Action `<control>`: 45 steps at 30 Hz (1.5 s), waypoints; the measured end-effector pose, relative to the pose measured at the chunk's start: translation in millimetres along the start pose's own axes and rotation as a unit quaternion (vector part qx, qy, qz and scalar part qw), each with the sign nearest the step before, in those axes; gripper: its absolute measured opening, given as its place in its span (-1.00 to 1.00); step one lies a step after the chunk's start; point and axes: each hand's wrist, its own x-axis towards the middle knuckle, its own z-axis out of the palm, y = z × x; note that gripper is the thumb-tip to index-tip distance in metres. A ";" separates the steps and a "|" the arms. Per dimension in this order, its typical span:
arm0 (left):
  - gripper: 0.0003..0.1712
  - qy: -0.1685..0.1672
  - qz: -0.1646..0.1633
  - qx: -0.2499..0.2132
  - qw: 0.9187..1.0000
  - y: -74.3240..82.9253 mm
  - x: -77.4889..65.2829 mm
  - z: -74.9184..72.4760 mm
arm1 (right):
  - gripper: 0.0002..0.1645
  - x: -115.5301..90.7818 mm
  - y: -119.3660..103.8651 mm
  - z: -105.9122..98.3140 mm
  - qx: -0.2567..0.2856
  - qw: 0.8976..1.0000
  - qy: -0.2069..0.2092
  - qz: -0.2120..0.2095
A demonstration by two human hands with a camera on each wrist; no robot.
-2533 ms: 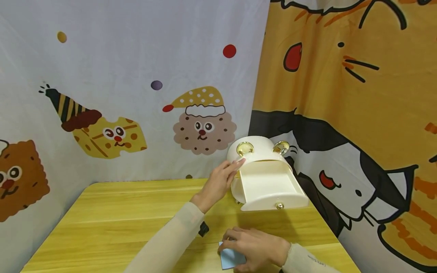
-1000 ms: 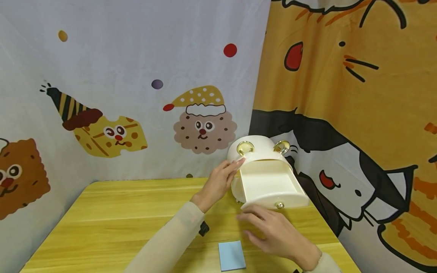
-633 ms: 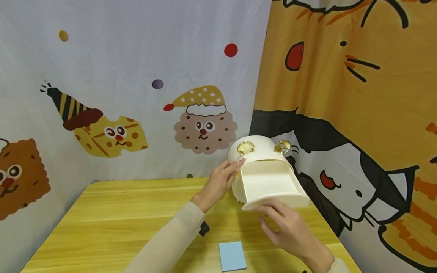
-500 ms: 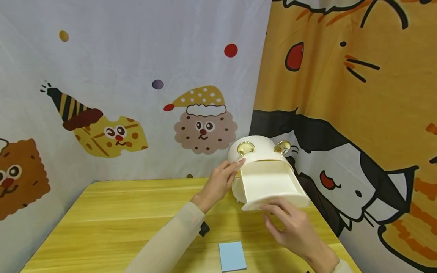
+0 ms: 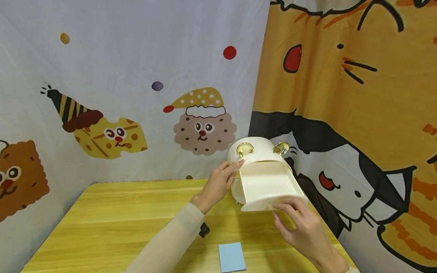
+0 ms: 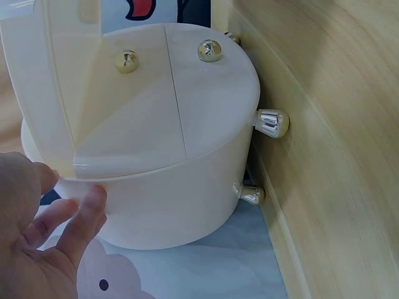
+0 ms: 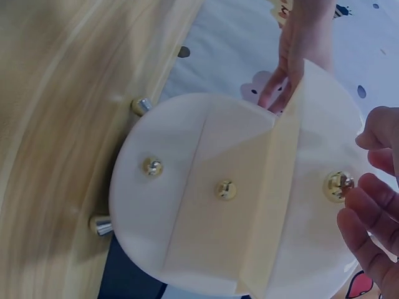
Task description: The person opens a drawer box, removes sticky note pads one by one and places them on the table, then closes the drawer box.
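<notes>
A round white storage box with gold ears stands on short gold feet at the table's back right. Its top drawer is pulled out and nothing lies in it. My left hand rests its fingers against the box's left side. At the drawer front, my right hand has its fingers loosely bent beside the gold knob; the right wrist view shows the fingertips right by it, without a clear pinch. A pad of blue sticky notes lies near the front of the table, untouched by either hand.
The wooden table ends at patterned cloth hangings behind and to the right. Two lower drawers, with gold knobs, are shut. A small black object shows beside my left sleeve.
My right hand has let go of the blue sticky notes, risen to the drawer front and slid right along it to the knob. The left hand has stayed on the box.
</notes>
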 end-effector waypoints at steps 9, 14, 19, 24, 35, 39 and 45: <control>-0.42 0.014 -0.001 0.000 1.000 0.8 -3.2 1.5 | -0.54 -11.6 3.5 1.4 -0.025 0.999 -0.020 0.027; -0.43 0.022 0.001 0.003 1.000 1.3 -3.7 3.2 | -0.55 -16.4 6.9 2.8 -0.027 0.999 -0.028 0.034; -0.44 0.019 0.001 0.010 1.000 2.5 -4.2 3.6 | -0.55 -18.4 9.6 4.0 -0.021 0.998 -0.032 0.041; -0.45 0.028 0.010 0.011 1.000 3.0 -3.9 3.7 | -0.56 -15.4 12.3 5.9 -0.018 0.999 -0.028 0.042; -0.46 0.038 0.026 0.010 0.999 1.5 -0.1 2.3 | -0.59 0.2 21.1 12.0 -0.020 0.999 -0.020 0.038; -0.46 0.033 0.021 0.005 0.999 1.9 1.0 1.5 | -0.62 4.9 25.7 15.0 -0.022 0.999 -0.025 0.036; -0.45 0.029 0.019 0.003 0.999 1.7 4.0 0.3 | -0.65 9.9 35.6 21.7 -0.020 0.999 -0.028 0.028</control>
